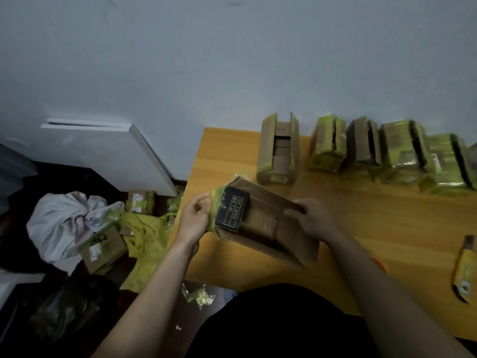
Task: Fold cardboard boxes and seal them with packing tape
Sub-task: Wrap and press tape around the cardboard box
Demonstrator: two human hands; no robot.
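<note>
Two hands, left hand (195, 218) and right hand (311, 218), grip one cardboard box (260, 223) (taped green)

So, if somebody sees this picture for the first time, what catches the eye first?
Probably the box held over the table's near left corner: the left hand grips its green-taped end, the right hand its open flap. Next, the row of boxes along the wall, and the knife at the right edge.

Box (260, 228) held over near-left part of surface (387, 215), left hand (193, 218) at its left end, right hand (312, 218) at its right. Row of boxes (361, 151) behind, along wall (232, 60). Cutter (464, 270) at right. More boxes (103, 249) on floor (20, 254), left of surface.
</note>
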